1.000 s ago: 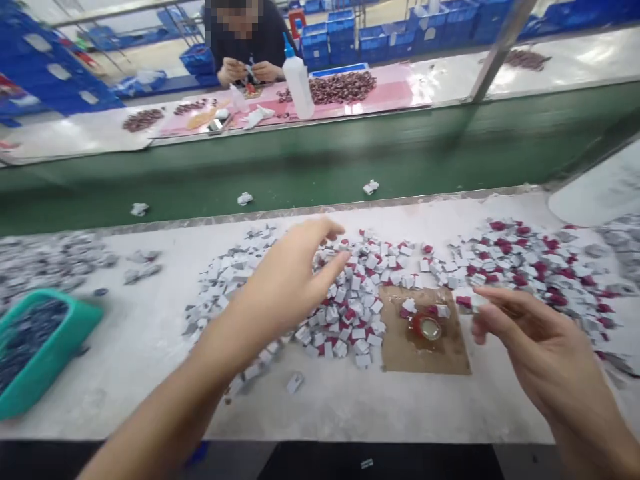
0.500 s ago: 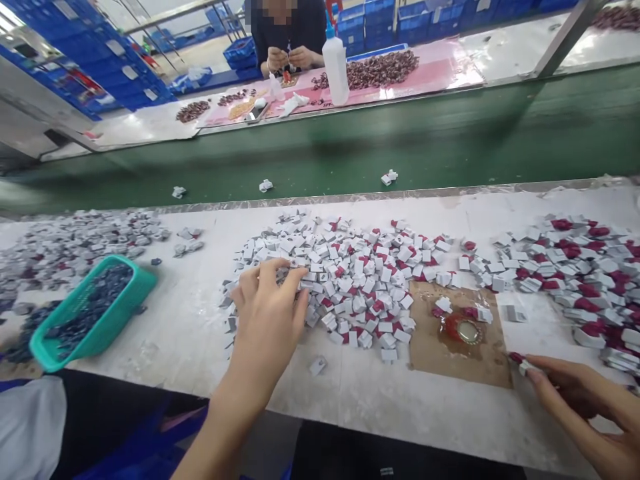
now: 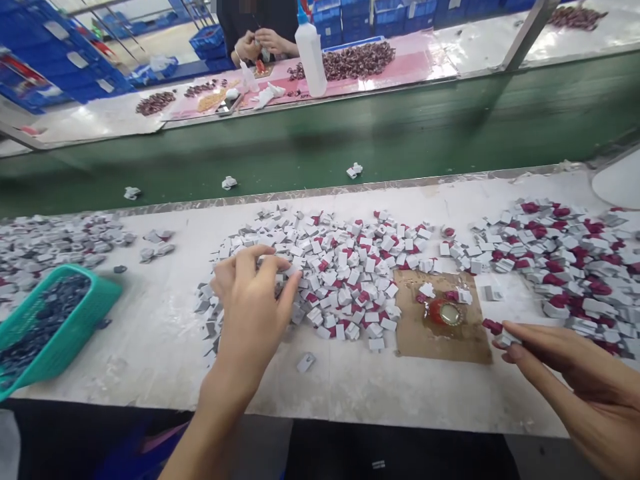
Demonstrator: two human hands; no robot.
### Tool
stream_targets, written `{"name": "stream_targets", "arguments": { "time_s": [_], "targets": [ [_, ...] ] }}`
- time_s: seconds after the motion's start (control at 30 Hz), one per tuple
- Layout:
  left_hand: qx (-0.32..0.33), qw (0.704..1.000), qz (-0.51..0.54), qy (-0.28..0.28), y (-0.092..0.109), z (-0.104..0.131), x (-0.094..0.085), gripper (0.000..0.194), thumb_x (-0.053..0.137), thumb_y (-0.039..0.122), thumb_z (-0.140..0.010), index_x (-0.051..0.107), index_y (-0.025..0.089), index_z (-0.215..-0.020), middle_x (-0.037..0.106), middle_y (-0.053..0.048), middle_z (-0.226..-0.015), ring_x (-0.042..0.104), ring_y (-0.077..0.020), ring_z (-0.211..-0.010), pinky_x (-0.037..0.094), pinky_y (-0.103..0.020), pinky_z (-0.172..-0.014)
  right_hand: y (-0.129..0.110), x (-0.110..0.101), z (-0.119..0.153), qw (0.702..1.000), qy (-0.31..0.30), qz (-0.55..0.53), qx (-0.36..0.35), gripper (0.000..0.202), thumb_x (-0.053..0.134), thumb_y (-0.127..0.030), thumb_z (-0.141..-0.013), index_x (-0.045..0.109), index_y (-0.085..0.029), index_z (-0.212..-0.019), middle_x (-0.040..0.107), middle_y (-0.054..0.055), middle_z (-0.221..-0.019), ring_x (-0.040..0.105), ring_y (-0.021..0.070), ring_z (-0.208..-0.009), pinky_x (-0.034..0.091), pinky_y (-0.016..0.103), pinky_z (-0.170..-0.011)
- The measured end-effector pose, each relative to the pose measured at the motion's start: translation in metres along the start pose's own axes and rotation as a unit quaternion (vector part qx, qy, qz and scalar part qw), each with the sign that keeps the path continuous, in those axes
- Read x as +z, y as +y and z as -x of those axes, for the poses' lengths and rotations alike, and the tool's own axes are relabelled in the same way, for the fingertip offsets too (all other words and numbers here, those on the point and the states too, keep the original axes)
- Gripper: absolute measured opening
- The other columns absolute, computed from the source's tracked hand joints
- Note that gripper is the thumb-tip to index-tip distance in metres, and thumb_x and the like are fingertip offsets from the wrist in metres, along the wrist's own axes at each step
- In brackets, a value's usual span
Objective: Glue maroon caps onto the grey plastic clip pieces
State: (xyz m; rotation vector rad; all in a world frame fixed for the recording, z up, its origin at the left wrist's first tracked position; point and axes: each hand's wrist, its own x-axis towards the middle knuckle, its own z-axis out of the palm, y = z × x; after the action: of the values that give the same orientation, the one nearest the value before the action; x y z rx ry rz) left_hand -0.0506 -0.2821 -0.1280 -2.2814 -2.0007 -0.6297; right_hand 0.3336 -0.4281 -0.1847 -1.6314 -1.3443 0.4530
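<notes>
My left hand (image 3: 253, 300) reaches over the left part of a heap of small grey-white blocks (image 3: 350, 267), some with dark red parts. Its thumb and index finger come together at a grey block. In my right hand (image 3: 560, 360) a small grey piece with a dark red end (image 3: 494, 327) is pinched, just right of a brown cardboard square (image 3: 420, 340). On the cardboard lie a round cap in a red-orange wet patch (image 3: 450, 313) and a few small pieces. A single grey block (image 3: 306, 362) lies below the heap.
A green basket (image 3: 95, 307) of dark pieces stands at the left, by another grey heap (image 3: 65, 240). More red-and-grey pieces (image 3: 560, 260) lie right. Beyond the green strip (image 3: 300, 153), a person's hands work near a white bottle (image 3: 311, 60).
The whole view has shifted. My right hand has lifted slightly with its piece, which shows more clearly. My left thumb and index finger have drawn closer together at the heap.
</notes>
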Motion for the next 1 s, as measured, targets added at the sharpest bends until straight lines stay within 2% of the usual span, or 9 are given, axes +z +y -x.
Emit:
{"name": "stream_targets", "arguments": {
  "time_s": [0.1, 0.23, 0.33, 0.43, 0.5, 0.67, 0.8, 0.9, 1.0],
  "targets": [
    [-0.085, 0.972, 0.221, 0.000, 0.011, 0.005, -0.009, 0.020, 0.078, 0.045, -0.110, 0.077, 0.026, -0.115, 0.082, -0.014, -0.123, 0.073, -0.0427, -0.134, 0.059, -0.058, -0.113, -0.016, 0.008, -0.001, 0.999, 0.010, -0.018, 0.033, 0.016, 0.089, -0.044, -0.105, 0.094, -0.044, -0.119, 0.092, -0.006, -0.118, 0.090, 0.0245, -0.102, 0.076, 0.035, -0.091],
    [-0.230, 0.815, 0.522, -0.101, 0.030, 0.012, -0.016, 0.042, 0.093, 0.058, -0.102, 0.078, 0.028, -0.128, 0.084, -0.005, -0.094, 0.084, -0.0267, -0.100, 0.067, -0.035, -0.087, -0.030, 0.014, -0.006, 0.996, 0.011, -0.060, 0.058, 0.017, 0.093, -0.038, -0.102, 0.095, -0.046, -0.118, 0.094, -0.006, -0.116, 0.092, 0.0233, -0.100, 0.077, 0.031, -0.090],
    [-0.281, 0.730, 0.603, -0.156, 0.043, 0.014, -0.012, 0.050, 0.102, 0.052, -0.096, 0.084, 0.025, -0.134, 0.090, -0.008, -0.109, 0.087, -0.0233, -0.098, 0.069, -0.028, -0.077, -0.030, 0.018, -0.009, 0.997, 0.000, -0.056, 0.055, 0.021, 0.094, -0.036, -0.102, 0.095, -0.046, -0.121, 0.094, -0.007, -0.117, 0.093, 0.0213, -0.102, 0.076, 0.027, -0.093],
    [-0.299, 0.692, 0.633, -0.176, 0.052, 0.017, -0.004, 0.046, 0.106, 0.047, -0.092, 0.084, 0.024, -0.125, 0.092, -0.010, -0.118, 0.090, -0.0234, -0.097, 0.069, -0.024, -0.072, -0.028, 0.021, -0.010, 0.998, -0.013, -0.044, 0.044, 0.023, 0.092, -0.033, -0.105, 0.094, -0.048, -0.123, 0.094, -0.008, -0.117, 0.092, 0.0187, -0.103, 0.075, 0.023, -0.090],
    [-0.280, 0.703, 0.629, -0.177, 0.059, 0.022, 0.001, 0.044, 0.104, 0.048, -0.094, 0.080, 0.027, -0.125, 0.093, -0.008, -0.111, 0.090, -0.0229, -0.094, 0.069, -0.024, -0.073, -0.028, 0.022, -0.010, 0.998, -0.016, -0.043, 0.041, 0.025, 0.091, -0.031, -0.106, 0.094, -0.048, -0.123, 0.094, -0.008, -0.118, 0.092, 0.0182, -0.104, 0.074, 0.023, -0.091],
    [-0.213, 0.773, 0.563, -0.201, 0.067, 0.038, 0.006, 0.035, 0.086, 0.057, -0.109, 0.080, 0.034, -0.135, 0.089, -0.002, -0.100, 0.086, -0.0204, -0.089, 0.072, -0.029, -0.084, -0.031, 0.025, -0.014, 0.997, -0.034, -0.053, 0.033, 0.024, 0.088, -0.026, -0.107, 0.095, -0.045, -0.120, 0.094, -0.006, -0.116, 0.091, 0.0193, -0.103, 0.074, 0.026, -0.086],
    [-0.157, 0.785, 0.539, -0.261, 0.064, 0.047, 0.012, 0.033, 0.085, 0.055, -0.110, 0.085, 0.035, -0.135, 0.088, -0.003, -0.102, 0.086, -0.0213, -0.088, 0.073, -0.031, -0.086, -0.030, 0.029, -0.017, 0.998, -0.033, -0.055, 0.026, 0.023, 0.086, -0.023, -0.107, 0.095, -0.040, -0.120, 0.094, -0.004, -0.115, 0.091, 0.0207, -0.103, 0.075, 0.029, -0.090],
    [-0.123, 0.819, 0.507, -0.240, 0.066, 0.050, 0.016, 0.021, 0.081, 0.048, -0.112, 0.086, 0.034, -0.128, 0.084, -0.001, -0.091, 0.081, -0.0194, -0.075, 0.070, -0.029, -0.074, -0.029, 0.031, -0.018, 0.998, -0.034, -0.053, 0.015, 0.021, 0.085, -0.021, -0.107, 0.095, -0.035, -0.119, 0.094, -0.002, -0.114, 0.091, 0.0210, -0.104, 0.075, 0.030, -0.092],
    [-0.083, 0.864, 0.461, -0.187, 0.072, 0.051, 0.018, 0.009, 0.081, 0.039, -0.111, 0.086, 0.032, -0.114, 0.082, 0.000, -0.095, 0.078, -0.0177, -0.079, 0.069, -0.027, -0.077, -0.029, 0.031, -0.020, 0.998, -0.042, -0.055, 0.012, 0.021, 0.083, -0.020, -0.108, 0.095, -0.033, -0.119, 0.094, -0.001, -0.114, 0.090, 0.0205, -0.103, 0.074, 0.029, -0.089]
  ]
}}
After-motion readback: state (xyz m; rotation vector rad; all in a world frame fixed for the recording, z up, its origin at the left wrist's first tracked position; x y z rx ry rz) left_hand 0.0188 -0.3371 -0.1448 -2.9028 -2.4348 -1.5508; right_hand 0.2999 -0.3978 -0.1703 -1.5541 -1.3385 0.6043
